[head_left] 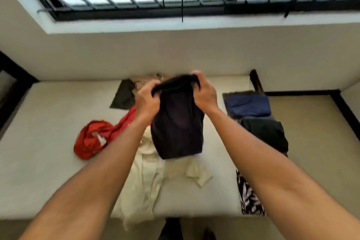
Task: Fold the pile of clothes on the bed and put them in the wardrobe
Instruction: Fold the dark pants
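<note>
Both my left hand (147,101) and right hand (204,93) grip the dark garment (178,126), which hangs above the pile (144,171) on the bed (48,132). Perhaps shorts; it's blurred. I'd say folding is starting: next, lay it flat.

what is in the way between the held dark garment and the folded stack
Nothing visible. The left hand and right hand grip the dark garment above the cream clothes; only bare mattress separates it from the folded stack.

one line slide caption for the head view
A dark garment held by its top edge in the left hand and right hand, above loose clothes on the bed
</note>
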`<action>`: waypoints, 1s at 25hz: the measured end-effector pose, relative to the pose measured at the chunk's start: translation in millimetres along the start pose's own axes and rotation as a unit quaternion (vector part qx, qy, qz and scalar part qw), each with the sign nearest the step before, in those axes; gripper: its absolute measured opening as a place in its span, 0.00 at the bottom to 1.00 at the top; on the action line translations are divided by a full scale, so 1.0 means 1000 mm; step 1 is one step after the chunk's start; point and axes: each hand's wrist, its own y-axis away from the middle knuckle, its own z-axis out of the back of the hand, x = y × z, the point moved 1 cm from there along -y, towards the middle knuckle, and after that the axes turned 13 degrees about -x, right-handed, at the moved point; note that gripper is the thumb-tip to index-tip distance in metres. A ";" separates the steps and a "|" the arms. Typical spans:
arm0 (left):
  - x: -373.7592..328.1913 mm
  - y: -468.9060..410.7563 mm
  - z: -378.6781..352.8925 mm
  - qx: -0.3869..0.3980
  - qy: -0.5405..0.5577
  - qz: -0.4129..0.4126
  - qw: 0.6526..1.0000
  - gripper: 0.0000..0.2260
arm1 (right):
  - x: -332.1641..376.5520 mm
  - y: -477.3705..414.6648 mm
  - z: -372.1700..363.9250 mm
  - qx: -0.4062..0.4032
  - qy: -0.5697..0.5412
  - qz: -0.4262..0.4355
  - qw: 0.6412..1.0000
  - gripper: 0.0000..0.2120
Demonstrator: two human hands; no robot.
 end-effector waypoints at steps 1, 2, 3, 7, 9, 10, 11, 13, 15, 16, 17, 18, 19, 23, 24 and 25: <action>-0.030 -0.045 0.008 -0.051 0.022 -0.037 0.998 0.13 | 0.036 -0.037 0.004 -0.053 -0.051 0.022 0.997 0.16; -0.065 -0.086 0.019 -0.106 0.044 -0.072 0.991 0.12 | 0.074 -0.073 0.013 -0.102 -0.100 0.045 0.989 0.15; -0.100 -0.118 0.034 -0.159 0.070 -0.105 0.979 0.13 | 0.111 -0.101 0.024 -0.143 -0.150 0.076 0.975 0.14; -0.200 -0.173 0.098 -0.275 0.173 -0.211 0.922 0.13 | 0.220 -0.147 0.079 -0.221 -0.273 0.185 0.918 0.14; -0.214 -0.160 0.119 -0.281 0.172 -0.239 0.914 0.14 | 0.236 -0.138 0.096 -0.218 -0.282 0.200 0.913 0.16; -0.210 -0.146 0.125 -0.276 0.159 -0.252 0.914 0.15 | 0.233 -0.129 0.098 -0.213 -0.273 0.206 0.915 0.17; -0.201 -0.131 0.126 -0.266 0.147 -0.260 0.917 0.16 | 0.225 -0.119 0.098 -0.206 -0.264 0.212 0.918 0.17; -0.174 -0.091 0.125 -0.242 0.131 -0.256 0.927 0.17 | 0.197 -0.085 0.092 -0.171 -0.249 0.214 0.929 0.17; -0.144 -0.043 0.120 -0.213 0.111 -0.235 0.942 0.18 | 0.158 -0.040 0.089 -0.137 -0.232 0.200 0.942 0.14; -0.130 -0.016 0.116 -0.190 0.098 -0.226 0.950 0.18 | 0.137 -0.016 0.088 -0.122 -0.221 0.185 0.950 0.13; -0.115 0.013 0.110 -0.166 0.082 -0.219 0.958 0.17 | 0.112 0.011 0.089 -0.103 -0.206 0.164 0.959 0.12; -0.099 0.042 0.104 -0.138 0.069 -0.210 0.965 0.17 | 0.087 0.038 0.088 -0.084 -0.186 0.144 0.968 0.11; -0.080 0.073 0.096 -0.103 0.055 -0.194 0.974 0.16 | 0.062 0.067 0.088 -0.060 -0.164 0.127 0.976 0.11; -0.010 0.197 0.065 0.089 -0.002 -0.064 0.994 0.16 | -0.040 0.173 0.092 0.077 -0.068 0.024 0.994 0.16; 0.000 0.224 0.062 0.141 -0.003 -0.017 0.990 0.15 | -0.062 0.195 0.097 0.113 -0.049 -0.008 0.992 0.15; 0.009 0.251 0.058 0.193 -0.002 0.035 0.981 0.14 | -0.082 0.217 0.104 0.150 -0.038 -0.044 0.987 0.14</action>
